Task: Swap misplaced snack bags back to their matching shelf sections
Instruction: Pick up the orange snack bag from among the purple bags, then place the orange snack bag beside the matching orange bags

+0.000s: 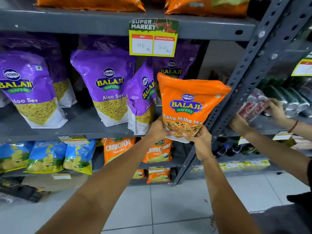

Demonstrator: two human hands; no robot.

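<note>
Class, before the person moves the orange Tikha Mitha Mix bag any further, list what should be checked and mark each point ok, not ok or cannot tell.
1. Both hands grip the orange bag at its bottom: left hand, right hand. Ok.
2. Bag upright, label readable. Ok.
3. Bag matches this section: neighbours are purple Aloo Sev bags. Not ok.
4. Orange bags on the top shelf are the same product. Cannot tell.
5. Another person's hands work at the next rack, apart from the bag. Ok.
</note>
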